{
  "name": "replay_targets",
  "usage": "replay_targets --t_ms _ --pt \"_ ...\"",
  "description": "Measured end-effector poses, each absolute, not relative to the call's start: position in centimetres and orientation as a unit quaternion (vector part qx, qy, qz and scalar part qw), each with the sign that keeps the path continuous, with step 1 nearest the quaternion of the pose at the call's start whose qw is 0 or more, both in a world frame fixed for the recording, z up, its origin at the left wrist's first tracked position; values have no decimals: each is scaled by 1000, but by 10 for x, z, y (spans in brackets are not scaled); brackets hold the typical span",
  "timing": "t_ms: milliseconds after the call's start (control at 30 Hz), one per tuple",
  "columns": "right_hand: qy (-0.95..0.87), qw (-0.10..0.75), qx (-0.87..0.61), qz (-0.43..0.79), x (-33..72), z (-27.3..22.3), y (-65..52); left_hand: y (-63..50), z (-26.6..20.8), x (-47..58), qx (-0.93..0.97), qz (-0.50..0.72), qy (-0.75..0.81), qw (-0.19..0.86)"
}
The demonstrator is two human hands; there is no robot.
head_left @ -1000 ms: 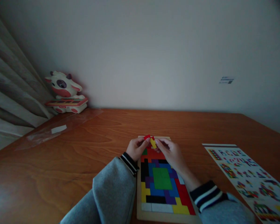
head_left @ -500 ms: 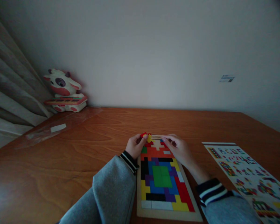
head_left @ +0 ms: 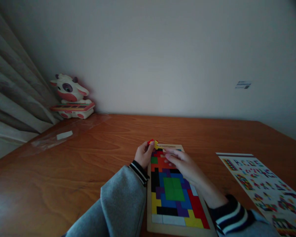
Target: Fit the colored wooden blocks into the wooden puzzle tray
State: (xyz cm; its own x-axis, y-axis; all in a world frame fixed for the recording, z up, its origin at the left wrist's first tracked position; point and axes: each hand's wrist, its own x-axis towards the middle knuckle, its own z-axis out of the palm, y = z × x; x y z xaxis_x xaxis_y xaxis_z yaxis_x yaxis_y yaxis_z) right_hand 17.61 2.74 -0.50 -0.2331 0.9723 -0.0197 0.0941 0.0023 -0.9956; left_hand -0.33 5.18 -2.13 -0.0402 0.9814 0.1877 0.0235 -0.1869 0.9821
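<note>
A wooden puzzle board [head_left: 151, 227] lies on the table, its tray filled with coloured block pieces around a green patch [head_left: 174, 189]. At its far left corner my left hand [head_left: 143, 154] pinches small puzzle pieces, one yellow [head_left: 156, 144] and some red [head_left: 150, 142], between thumb and fingers. My right hand [head_left: 181, 161] hovers over the upper part of the board, fingers stretched and slightly apart, with nothing visible in them. It covers some pieces near the board's far right.
On the right lies a pattern sheet [head_left: 256, 184] with coloured figures. A cow toy with a keyboard [head_left: 72, 98] stands at the back left by the curtain [head_left: 12, 92]. Clear plastic wrapping [head_left: 49, 138] with a white label lies before it. The wall [head_left: 162, 59] borders the table [head_left: 88, 158].
My right hand has moved left and nearer across the board from its far right edge, its fingers now extended. My left hand keeps its pinch on the pieces. The view has shifted slightly.
</note>
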Motion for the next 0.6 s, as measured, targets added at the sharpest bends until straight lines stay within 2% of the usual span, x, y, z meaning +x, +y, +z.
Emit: replay_targets --t_ms 100,233,600 --pt "-409 448 -439 662 177 2 25 54 -24 -3 541 552 459 437" --pt "-282 455 -409 740 178 13 24 55 -27 -2 541 556 451 441" --pt "-299 429 -407 749 172 16 23 51 -17 -2 519 562 445 466"
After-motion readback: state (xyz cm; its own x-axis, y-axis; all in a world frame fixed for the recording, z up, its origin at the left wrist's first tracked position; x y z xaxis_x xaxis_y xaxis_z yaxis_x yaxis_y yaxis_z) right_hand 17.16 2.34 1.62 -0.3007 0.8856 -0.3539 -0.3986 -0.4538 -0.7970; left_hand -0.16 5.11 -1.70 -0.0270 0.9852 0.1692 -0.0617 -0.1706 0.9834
